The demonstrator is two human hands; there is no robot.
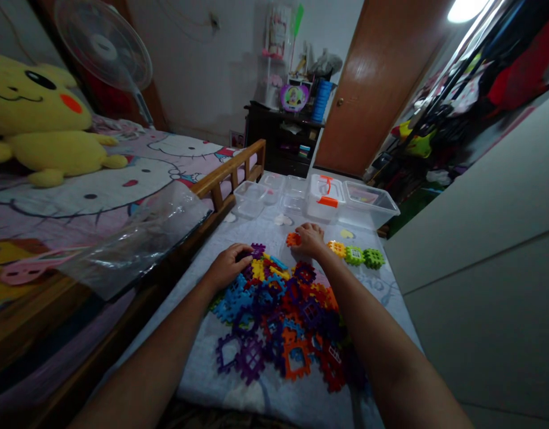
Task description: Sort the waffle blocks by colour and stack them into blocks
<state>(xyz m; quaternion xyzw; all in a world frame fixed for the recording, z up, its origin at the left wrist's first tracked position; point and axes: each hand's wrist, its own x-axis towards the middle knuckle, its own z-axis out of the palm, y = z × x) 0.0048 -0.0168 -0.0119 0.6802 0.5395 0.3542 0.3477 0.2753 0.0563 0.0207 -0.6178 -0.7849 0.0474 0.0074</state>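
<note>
My left hand [230, 264] is at the far left edge of a pile of plastic interlocking building blocks [274, 304], its thumb and index finger closed at a purple block [258, 250]. Farther back, my right hand [311, 238] rests low over the cloth with its thumb and fingers around an orange block [293, 239]. Right of that hand, a row holds a yellow block [336, 248], a light green block [354, 255] and a darker green block [373, 258]. Purple, blue, red and orange notched pieces, some with window grids, fill the pile; my right forearm covers part of it.
Behind the blocks stand clear plastic boxes [252, 199] and a lidded box with orange latches [326, 196]. A wooden bed rail [230, 173] runs along the left, with a plastic bag [144, 238] over it. A pale cabinet [484, 256] borders the right.
</note>
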